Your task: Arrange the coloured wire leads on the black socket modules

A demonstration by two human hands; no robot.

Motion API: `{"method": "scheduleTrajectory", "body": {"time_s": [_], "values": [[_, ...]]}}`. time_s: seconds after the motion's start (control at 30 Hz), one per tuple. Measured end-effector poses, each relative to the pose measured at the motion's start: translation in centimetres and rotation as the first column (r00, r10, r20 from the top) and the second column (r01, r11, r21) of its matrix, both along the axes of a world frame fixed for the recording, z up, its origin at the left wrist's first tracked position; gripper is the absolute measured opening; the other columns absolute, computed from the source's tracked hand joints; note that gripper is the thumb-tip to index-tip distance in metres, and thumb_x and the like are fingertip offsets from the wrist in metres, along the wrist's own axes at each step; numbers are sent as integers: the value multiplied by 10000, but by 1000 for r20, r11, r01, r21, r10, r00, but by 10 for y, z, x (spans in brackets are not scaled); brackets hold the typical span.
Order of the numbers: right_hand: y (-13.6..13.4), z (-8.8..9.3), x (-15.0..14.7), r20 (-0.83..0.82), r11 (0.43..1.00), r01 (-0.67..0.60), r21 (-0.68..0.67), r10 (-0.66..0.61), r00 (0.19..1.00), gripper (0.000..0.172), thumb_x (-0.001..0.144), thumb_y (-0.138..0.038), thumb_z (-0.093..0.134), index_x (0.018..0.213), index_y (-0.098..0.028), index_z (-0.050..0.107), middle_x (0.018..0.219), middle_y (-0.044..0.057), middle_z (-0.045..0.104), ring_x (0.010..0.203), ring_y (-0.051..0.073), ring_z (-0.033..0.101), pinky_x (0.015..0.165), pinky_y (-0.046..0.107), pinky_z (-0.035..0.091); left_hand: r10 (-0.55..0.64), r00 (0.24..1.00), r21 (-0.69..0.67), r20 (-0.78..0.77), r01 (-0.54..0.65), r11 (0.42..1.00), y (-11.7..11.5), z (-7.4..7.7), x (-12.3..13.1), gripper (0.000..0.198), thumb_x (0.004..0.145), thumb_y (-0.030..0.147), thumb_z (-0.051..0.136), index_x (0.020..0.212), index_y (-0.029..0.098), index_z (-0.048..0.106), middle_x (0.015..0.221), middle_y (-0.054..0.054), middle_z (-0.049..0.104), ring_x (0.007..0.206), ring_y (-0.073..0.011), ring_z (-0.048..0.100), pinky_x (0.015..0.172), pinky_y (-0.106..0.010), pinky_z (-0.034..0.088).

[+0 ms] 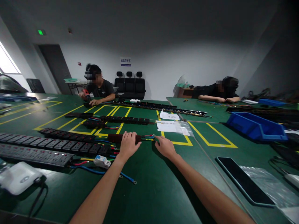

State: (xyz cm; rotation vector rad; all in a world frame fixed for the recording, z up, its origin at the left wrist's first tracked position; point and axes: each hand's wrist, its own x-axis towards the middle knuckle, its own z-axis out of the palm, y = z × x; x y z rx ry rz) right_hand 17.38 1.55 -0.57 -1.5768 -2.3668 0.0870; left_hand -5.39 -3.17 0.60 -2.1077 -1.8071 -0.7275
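Observation:
Near the middle of the green table (144,174), my left hand (129,143) is wrapped over a dark bar-shaped part (115,138). Red, blue and yellow-green wires (147,138) come out of the bar's right end. At their tips is my right hand (164,145), its fingers bent and close together around the wire ends; what they pinch is too small to make out. Left of my left hand lie rows of black socket strips (60,144). A small white breaker (102,161) with coloured wires sits nearer to me.
A phone (244,180) lies at the right beside a clear plastic bag (263,183). Behind them stands a blue bin (257,127). White papers (171,127) lie beyond my right hand. A white device (21,177) is at the near left. Two people sit across the tables.

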Motion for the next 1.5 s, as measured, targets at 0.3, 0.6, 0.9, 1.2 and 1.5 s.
{"method": "scheduleTrajectory", "body": {"time_s": [0.3, 0.6, 0.9, 1.2, 1.5], "values": [[1, 0, -1, 66, 1000, -15, -13, 16, 998, 481, 986, -320, 404, 1453, -246, 491, 1254, 88, 674, 994, 224, 682, 802, 302, 480, 0, 1000, 28, 9, 0, 1000, 0, -2, 1, 319, 829, 380, 699, 1041, 203, 541, 1021, -64, 652, 1047, -262, 609, 1152, -499, 327], [4, -4, -1, 66, 1000, -22, -5, 22, 998, 461, 988, -308, 408, 1433, -250, 510, 1239, 81, 696, 1013, 229, 690, 831, 308, 485, -10, 1000, 28, 18, 9, 1000, 1, -5, 0, 318, 840, 376, 667, 1085, 205, 558, 1054, -81, 656, 1080, -268, 600, 1156, -503, 319], [4, -4, -1, 62, 1000, -27, -6, 27, 998, 401, 995, -308, 408, 1338, -225, 599, 1213, 87, 708, 993, 222, 692, 817, 293, 483, 41, 999, 73, -30, -39, 997, -1, -9, 2, 412, 846, 400, 651, 1200, 193, 608, 1210, -139, 616, 1208, -319, 521, 1168, -544, 287], [2, -2, 0, 51, 1000, -31, 1, 31, 998, 373, 1000, -297, 409, 1299, -218, 617, 1164, 87, 721, 944, 207, 693, 763, 270, 468, 12, 999, 12, -38, -12, 1000, 1, -14, -1, 591, 874, 405, 628, 1424, 229, 504, 1356, -150, 577, 1326, -332, 480, 1169, -547, 297], [5, 0, -2, 34, 1000, -15, -14, 16, 999, 387, 978, -286, 421, 1330, -235, 576, 1215, 83, 695, 1007, 216, 673, 809, 295, 466, 9, 991, -90, -132, -21, 996, 13, -10, -6, 574, 888, 341, 659, 1430, 217, 517, 1417, -172, 561, 1345, -361, 475, 1144, -587, 328]]}}
